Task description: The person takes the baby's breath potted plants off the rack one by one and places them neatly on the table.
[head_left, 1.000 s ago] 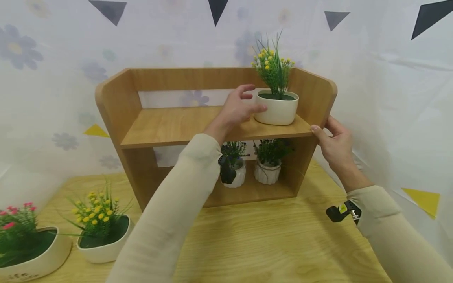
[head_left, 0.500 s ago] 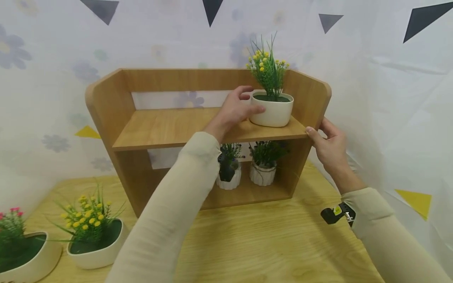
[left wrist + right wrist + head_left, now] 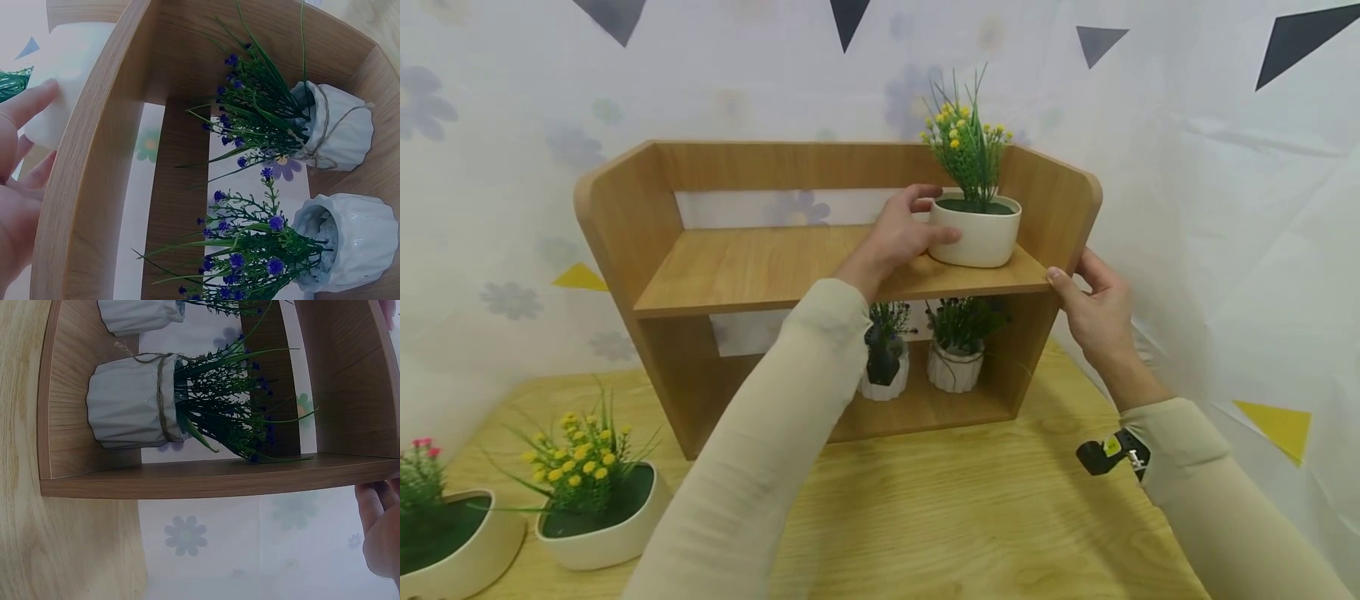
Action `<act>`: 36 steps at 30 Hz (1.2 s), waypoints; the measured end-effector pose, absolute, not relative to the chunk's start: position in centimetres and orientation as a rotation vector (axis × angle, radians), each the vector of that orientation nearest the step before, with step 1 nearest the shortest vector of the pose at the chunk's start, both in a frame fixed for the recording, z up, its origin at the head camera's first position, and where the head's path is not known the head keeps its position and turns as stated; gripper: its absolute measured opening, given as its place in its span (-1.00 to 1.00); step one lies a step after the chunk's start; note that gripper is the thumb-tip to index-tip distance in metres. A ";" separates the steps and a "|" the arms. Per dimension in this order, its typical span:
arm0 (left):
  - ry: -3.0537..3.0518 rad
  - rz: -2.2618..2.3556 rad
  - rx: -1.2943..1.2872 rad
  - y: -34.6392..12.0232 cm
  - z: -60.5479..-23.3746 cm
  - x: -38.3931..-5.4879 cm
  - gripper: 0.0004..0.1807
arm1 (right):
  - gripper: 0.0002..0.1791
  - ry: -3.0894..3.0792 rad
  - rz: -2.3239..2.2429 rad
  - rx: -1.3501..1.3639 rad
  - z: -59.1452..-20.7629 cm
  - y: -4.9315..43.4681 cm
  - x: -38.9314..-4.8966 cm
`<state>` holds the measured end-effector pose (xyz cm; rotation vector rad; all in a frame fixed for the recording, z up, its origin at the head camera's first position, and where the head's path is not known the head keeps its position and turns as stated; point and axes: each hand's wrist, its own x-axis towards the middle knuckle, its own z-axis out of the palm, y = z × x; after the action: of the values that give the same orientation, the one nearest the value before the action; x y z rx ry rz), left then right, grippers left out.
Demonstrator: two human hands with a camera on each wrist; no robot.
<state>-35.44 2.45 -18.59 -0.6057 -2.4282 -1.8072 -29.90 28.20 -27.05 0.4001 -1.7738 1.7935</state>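
Note:
A two-tier wooden desk shelf (image 3: 737, 267) stands on the table. On its upper board, near the right end, is a white oval pot (image 3: 981, 242) planted with grass and yellow flowers. My left hand (image 3: 898, 229) holds this pot's left end, thumb across the front and fingers toward the back. The left wrist view shows part of the white pot (image 3: 69, 69) with the thumb against it. My right hand (image 3: 1101, 308) grips the shelf's right side panel, thumb on its front edge; the other fingers are partly hidden behind it.
Two white fluted pots (image 3: 350, 240) with purple flowers sit on the lower shelf, one tied with twine (image 3: 161, 394). At the table's left are a yellow-flowered oval pot (image 3: 606, 537) and a pink-flowered one (image 3: 482, 546). A patterned white curtain (image 3: 760, 67) hangs behind.
The whole view has shifted slightly. My left hand has come a little further round the pot's left end. My right hand keeps its place on the side panel.

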 end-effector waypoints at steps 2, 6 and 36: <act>-2.419 -1.813 -0.606 2.5 -18.7 -35.5 -0.25 | -0.49 -1.770 1.794 0.407 -27.1 28.2 -29.9; -2.393 -1.831 -0.607 2.4 -18.8 -35.5 -0.28 | -0.50 -1.764 1.786 0.415 -27.1 28.1 -29.9; -2.338 -1.865 -0.567 1.8 -19.1 -34.9 -0.39 | -0.49 -1.799 1.730 0.387 -27.1 27.7 -29.8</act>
<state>-34.90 1.78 -19.11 -0.5674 -2.3376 -1.8645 -29.83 27.75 -27.12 0.3866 -1.7986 1.7295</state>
